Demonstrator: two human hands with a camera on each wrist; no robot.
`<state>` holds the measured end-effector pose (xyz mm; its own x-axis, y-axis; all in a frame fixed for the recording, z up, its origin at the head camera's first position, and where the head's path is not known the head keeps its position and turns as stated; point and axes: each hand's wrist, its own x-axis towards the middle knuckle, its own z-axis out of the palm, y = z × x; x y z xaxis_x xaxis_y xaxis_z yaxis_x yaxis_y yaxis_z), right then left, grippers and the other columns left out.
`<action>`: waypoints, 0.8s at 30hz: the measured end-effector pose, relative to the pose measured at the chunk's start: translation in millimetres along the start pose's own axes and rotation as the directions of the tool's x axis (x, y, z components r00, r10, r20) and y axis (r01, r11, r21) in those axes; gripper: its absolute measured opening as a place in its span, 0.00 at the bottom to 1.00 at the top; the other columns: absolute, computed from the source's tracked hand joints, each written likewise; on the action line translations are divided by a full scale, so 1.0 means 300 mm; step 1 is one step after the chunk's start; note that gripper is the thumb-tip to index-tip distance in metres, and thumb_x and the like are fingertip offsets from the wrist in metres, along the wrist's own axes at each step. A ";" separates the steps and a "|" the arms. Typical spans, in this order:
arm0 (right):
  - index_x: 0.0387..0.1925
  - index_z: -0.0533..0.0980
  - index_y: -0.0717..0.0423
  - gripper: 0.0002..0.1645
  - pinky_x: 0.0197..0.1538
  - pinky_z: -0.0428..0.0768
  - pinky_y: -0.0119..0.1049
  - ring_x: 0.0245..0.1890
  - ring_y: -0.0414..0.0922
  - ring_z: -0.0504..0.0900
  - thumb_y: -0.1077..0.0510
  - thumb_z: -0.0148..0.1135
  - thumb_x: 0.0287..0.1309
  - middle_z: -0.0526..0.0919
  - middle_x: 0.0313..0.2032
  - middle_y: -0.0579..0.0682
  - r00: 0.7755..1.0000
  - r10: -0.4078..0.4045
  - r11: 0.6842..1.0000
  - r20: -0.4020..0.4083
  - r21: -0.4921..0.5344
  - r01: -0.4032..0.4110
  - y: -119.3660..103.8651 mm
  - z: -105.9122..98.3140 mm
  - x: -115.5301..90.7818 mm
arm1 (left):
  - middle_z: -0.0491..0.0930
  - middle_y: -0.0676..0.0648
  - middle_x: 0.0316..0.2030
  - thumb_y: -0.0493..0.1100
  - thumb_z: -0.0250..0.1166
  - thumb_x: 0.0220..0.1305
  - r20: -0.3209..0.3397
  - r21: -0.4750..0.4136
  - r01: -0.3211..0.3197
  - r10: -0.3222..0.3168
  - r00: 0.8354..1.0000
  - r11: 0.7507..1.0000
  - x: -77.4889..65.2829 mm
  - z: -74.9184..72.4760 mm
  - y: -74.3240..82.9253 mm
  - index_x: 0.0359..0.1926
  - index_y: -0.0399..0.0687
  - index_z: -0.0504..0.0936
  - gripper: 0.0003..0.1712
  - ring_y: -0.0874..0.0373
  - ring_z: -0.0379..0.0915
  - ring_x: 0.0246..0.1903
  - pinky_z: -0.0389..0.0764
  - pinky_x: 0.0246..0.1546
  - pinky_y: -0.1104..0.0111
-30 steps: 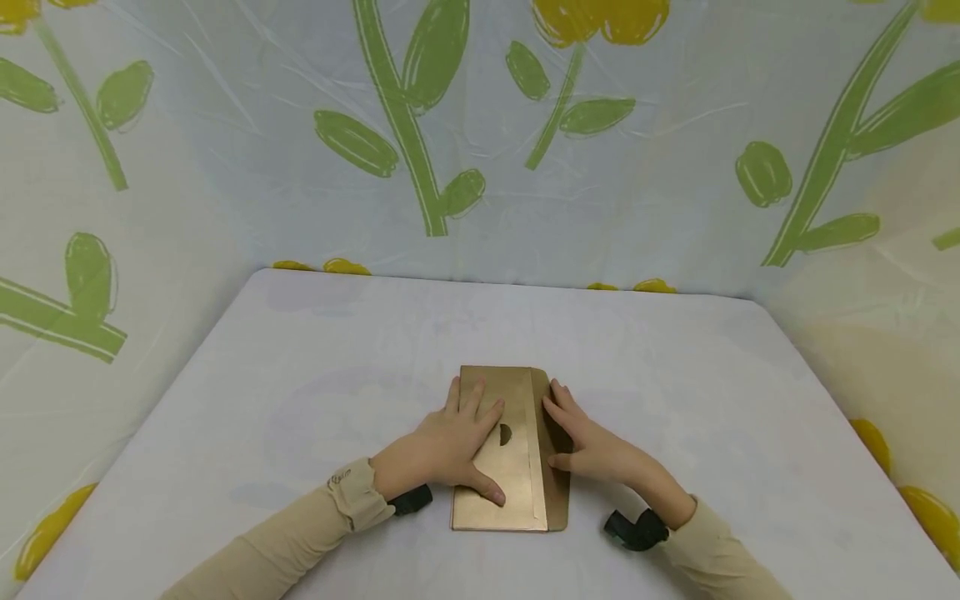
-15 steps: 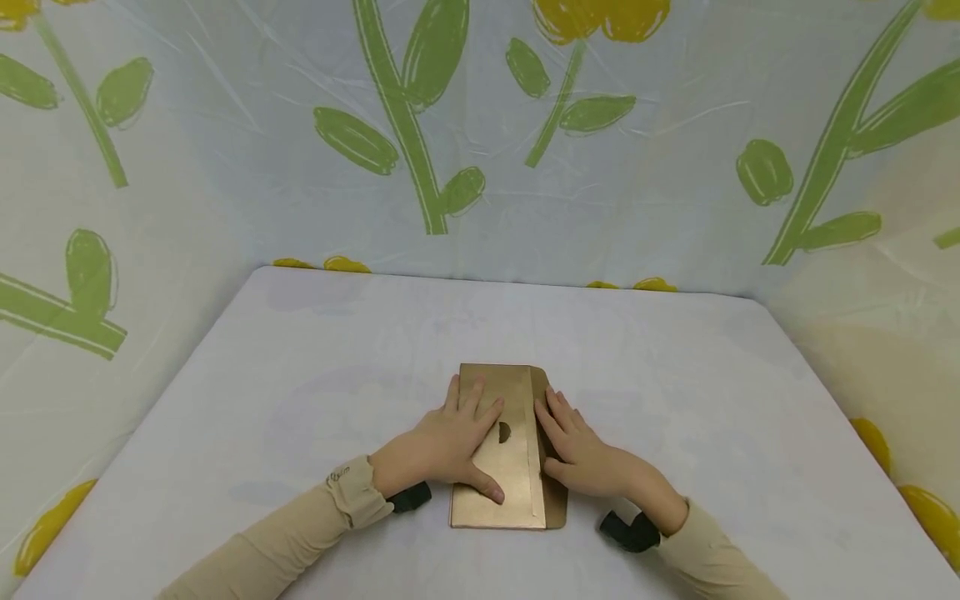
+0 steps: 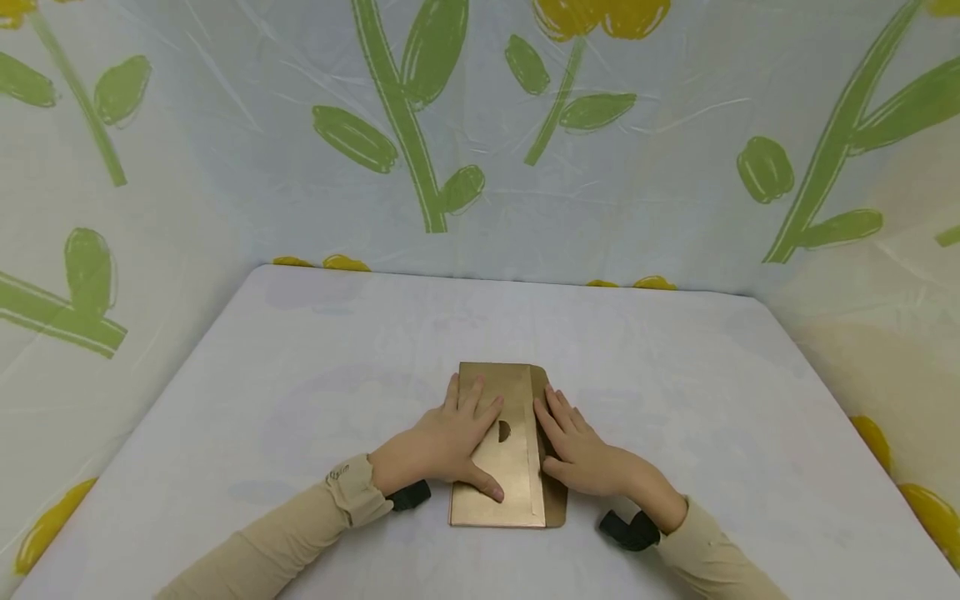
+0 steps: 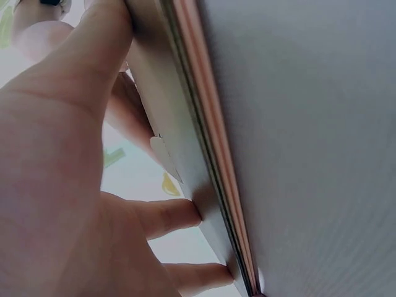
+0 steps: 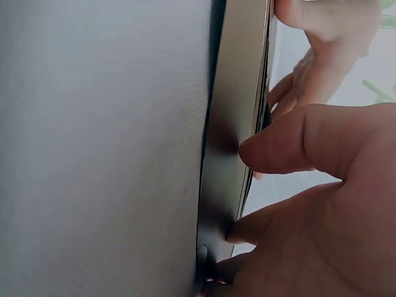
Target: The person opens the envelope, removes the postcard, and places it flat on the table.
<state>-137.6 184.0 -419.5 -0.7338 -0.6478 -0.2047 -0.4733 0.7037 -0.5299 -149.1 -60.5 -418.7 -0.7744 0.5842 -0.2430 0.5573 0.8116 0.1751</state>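
Note:
A gold envelope lies lengthwise on the white-covered table, with a small dark half-moon notch near its middle. Along its right side runs a darker flap, folded outward. My left hand rests on the envelope's left part, fingers spread and thumb pointing toward the near end. Over the flap lies my right hand, its fairly straight fingers reaching the seam and covering the flap's middle. Layered edges of the envelope, pinkish and dark, show in the left wrist view. In the right wrist view, the right thumb touches the flap's fold.
The table has a pale cloth over it and rounded far corners. Behind and at both sides hangs a curtain printed with green stems and yellow flowers. Black wrist cameras sit under both wrists, the right one close to the tabletop.
My right hand has moved left, from the flap's outer edge to the seam, its fingers drawn closer together. The left hand and the envelope have stayed in place.

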 end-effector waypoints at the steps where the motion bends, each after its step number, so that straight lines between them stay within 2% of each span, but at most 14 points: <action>1: 0.75 0.37 0.71 0.45 0.71 0.38 0.63 0.75 0.64 0.27 0.59 0.46 0.68 0.28 0.75 0.69 1.000 0.002 1.000 0.001 -0.001 -0.002 0.000 0.000 0.000 | 0.36 0.33 0.77 0.85 0.62 0.40 0.003 -0.007 0.002 -0.002 1.000 1.000 0.000 -0.001 0.000 0.79 0.49 0.47 0.74 0.23 0.32 0.71 0.80 0.50 0.51; 3: 0.75 0.38 0.72 0.45 0.71 0.38 0.63 0.75 0.64 0.27 0.59 0.46 0.68 0.28 0.75 0.70 1.000 0.000 1.000 -0.004 -0.001 0.000 0.000 -0.001 0.001 | 0.36 0.33 0.77 0.84 0.64 0.40 0.009 -0.022 0.007 -0.007 1.000 1.000 0.001 -0.006 0.002 0.79 0.49 0.48 0.74 0.23 0.31 0.71 0.79 0.51 0.50; 8: 0.74 0.39 0.74 0.45 0.71 0.39 0.63 0.75 0.65 0.28 0.59 0.47 0.67 0.30 0.74 0.71 1.000 -0.005 1.000 -0.010 -0.005 0.005 -0.001 -0.004 0.003 | 0.40 0.30 0.76 0.83 0.67 0.37 0.011 -0.016 0.011 -0.011 1.000 1.000 0.014 -0.018 0.012 0.78 0.45 0.51 0.76 0.25 0.29 0.72 0.71 0.60 0.48; 10: 0.74 0.39 0.74 0.45 0.71 0.39 0.63 0.75 0.65 0.28 0.59 0.47 0.66 0.30 0.74 0.71 1.000 -0.002 1.000 -0.008 -0.010 0.002 -0.001 -0.004 0.003 | 0.44 0.28 0.74 0.82 0.68 0.36 0.007 0.006 0.017 -0.017 1.000 1.000 0.027 -0.024 0.023 0.77 0.43 0.54 0.75 0.26 0.33 0.72 0.72 0.59 0.48; 15: 0.74 0.39 0.75 0.46 0.71 0.40 0.64 0.75 0.65 0.29 0.59 0.48 0.65 0.30 0.74 0.72 1.000 -0.002 1.000 -0.008 -0.005 0.002 -0.007 -0.008 0.004 | 0.57 0.25 0.68 0.83 0.65 0.39 0.003 0.125 0.033 -0.033 0.999 0.992 0.060 -0.052 0.061 0.72 0.41 0.62 0.69 0.24 0.52 0.67 0.82 0.47 0.53; 19: 0.74 0.39 0.75 0.46 0.71 0.40 0.64 0.74 0.66 0.29 0.59 0.48 0.64 0.30 0.74 0.71 1.000 0.000 1.000 -0.009 0.015 0.000 -0.013 -0.013 -0.001 | 0.65 0.26 0.64 0.85 0.57 0.47 -0.010 0.218 0.021 -0.019 1.000 0.976 0.082 -0.076 0.086 0.71 0.40 0.64 0.64 0.28 0.64 0.62 0.77 0.55 0.50; 24: 0.74 0.40 0.75 0.46 0.71 0.41 0.64 0.74 0.66 0.30 0.58 0.50 0.65 0.30 0.74 0.71 1.000 -0.001 1.000 -0.010 0.030 0.002 -0.013 -0.018 -0.003 | 0.66 0.26 0.63 0.84 0.54 0.51 -0.012 0.210 0.038 -0.036 0.999 0.977 0.104 -0.079 0.104 0.75 0.43 0.58 0.65 0.35 0.75 0.55 0.69 0.61 0.45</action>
<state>-137.7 183.4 -412.6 -0.7378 -0.6459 -0.1960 -0.4598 0.6935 -0.5546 -163.1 -16.9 -398.1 -0.7975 0.5547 -0.2374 0.5783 0.8149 -0.0386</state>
